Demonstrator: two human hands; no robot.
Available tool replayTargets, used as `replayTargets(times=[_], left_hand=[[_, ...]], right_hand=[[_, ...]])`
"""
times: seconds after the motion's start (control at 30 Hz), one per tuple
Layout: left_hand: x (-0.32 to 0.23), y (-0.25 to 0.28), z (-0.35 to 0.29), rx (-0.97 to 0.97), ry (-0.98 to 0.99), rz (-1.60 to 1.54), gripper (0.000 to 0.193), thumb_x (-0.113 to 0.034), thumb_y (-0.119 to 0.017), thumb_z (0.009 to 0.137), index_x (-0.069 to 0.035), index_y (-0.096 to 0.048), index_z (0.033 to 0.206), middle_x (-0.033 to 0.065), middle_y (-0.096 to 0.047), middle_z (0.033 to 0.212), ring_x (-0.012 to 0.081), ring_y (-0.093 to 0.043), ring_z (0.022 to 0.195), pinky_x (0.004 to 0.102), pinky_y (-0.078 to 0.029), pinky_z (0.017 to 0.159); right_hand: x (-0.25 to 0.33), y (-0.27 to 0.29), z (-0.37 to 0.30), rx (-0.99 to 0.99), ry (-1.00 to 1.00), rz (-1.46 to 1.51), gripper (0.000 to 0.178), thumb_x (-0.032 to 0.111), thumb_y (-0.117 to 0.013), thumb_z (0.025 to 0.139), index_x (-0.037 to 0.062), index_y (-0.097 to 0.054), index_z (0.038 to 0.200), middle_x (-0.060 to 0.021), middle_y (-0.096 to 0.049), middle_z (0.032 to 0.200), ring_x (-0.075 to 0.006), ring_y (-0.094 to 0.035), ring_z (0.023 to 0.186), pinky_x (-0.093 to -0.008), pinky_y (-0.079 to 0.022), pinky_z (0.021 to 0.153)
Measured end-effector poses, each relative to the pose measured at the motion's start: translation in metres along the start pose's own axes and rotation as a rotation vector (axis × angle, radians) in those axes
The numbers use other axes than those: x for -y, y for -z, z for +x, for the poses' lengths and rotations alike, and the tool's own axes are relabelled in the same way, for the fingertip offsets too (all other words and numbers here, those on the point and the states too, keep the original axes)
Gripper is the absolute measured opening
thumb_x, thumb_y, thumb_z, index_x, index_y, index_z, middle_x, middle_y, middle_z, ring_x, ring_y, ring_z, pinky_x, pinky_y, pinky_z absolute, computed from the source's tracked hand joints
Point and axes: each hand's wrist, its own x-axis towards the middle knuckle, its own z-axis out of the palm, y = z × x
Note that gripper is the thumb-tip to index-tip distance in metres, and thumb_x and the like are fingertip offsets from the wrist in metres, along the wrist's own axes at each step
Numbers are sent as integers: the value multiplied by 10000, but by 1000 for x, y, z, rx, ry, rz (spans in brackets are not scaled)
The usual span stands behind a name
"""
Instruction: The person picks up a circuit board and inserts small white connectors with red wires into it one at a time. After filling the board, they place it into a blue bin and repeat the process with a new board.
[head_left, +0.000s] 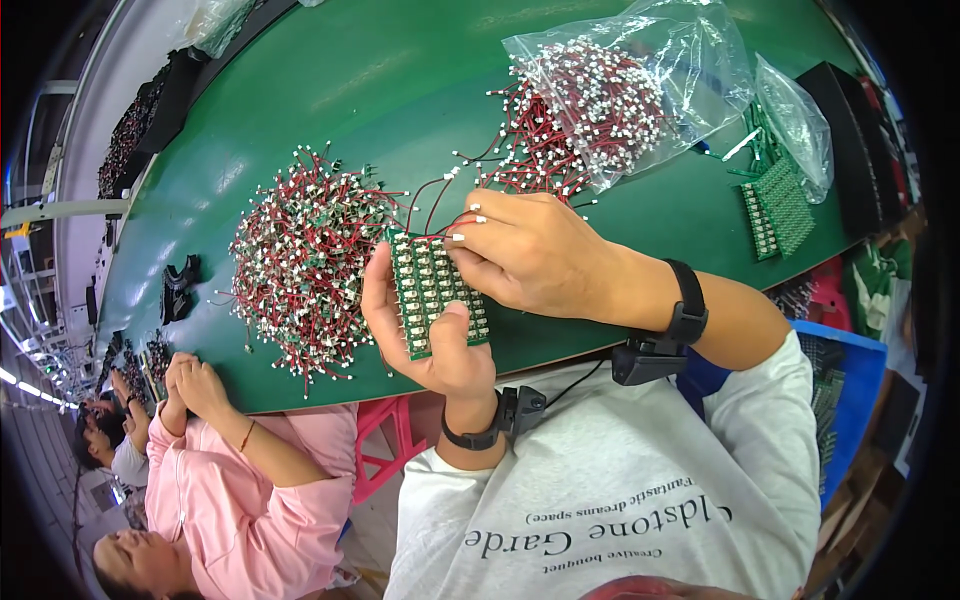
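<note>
My left hand [455, 362] grips a green panel of small circuit boards [425, 290] from below, its thumb lying across the rows of pale components. My right hand [550, 255] is closed at the panel's upper right edge. Red and black wires [432, 212] with white plugs stick out between its fingers, and some of them reach the panel's top edge. Exactly where the fingertips press is hidden. Just left of the panel lies a big heap of wired small boards [305, 265]. Beyond my right hand is a pile of loose red and black plug wires [535, 140].
A clear plastic bag [690, 75] partly covers the wire pile. More green board panels [780, 210] lie at the right beside a black box [850, 140]. A co-worker in pink [250, 490] sits at the left, hands on the green table [400, 60]. A blue crate [860, 390] stands at my right.
</note>
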Motion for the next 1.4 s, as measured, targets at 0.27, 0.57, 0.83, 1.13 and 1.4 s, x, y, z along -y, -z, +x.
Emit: replayTargets(times=[0.27, 0.57, 0.83, 1.13, 1.4], left_hand=[[3, 3, -1, 23, -22, 29, 722, -14, -485, 613, 86, -454, 1327, 165, -553, 1180, 210, -574, 1015, 319, -480, 912], [-3, 7, -1, 70, -28, 91, 734, -23, -486, 596, 81, -457, 1323, 150, -564, 1110, 192, -567, 952, 304, -481, 882], [-2, 11, 3, 75, 28, -35, 722, -39, -491, 608, 85, -442, 1317, 183, -532, 1189, 258, -569, 1053, 380, -478, 952], [-19, 50, 30, -118, 63, -202, 708, -126, -496, 702, 39, -381, 1381, 228, -568, 1145, 333, -630, 970, 458, -561, 854], [-11, 47, 33, -1, 299, -263, 675, -136, -481, 749, 133, -386, 1360, 267, -493, 1356, 395, -485, 1273, 496, -398, 1080]], right_hand=[[5, 1, -1, 27, 56, -126, 82, 44, -681, 756, 28, -607, 786, -83, -536, 758, -223, -575, 572, -339, -483, 482], [3, -2, -2, 1, 97, -231, 89, 62, -666, 766, 32, -584, 786, -60, -546, 775, -201, -576, 624, -320, -496, 520], [-3, -5, 1, 22, 41, -136, 132, 56, -703, 775, 16, -597, 843, -68, -579, 796, -229, -598, 655, -327, -506, 552], [-30, 3, 2, 215, 17, -178, 182, 79, -737, 746, 87, -694, 923, -65, -563, 948, -244, -574, 857, -363, -493, 718], [-30, 0, 18, 83, 118, -194, 161, 22, -697, 774, 37, -662, 931, -70, -599, 878, -233, -598, 820, -364, -492, 707]])
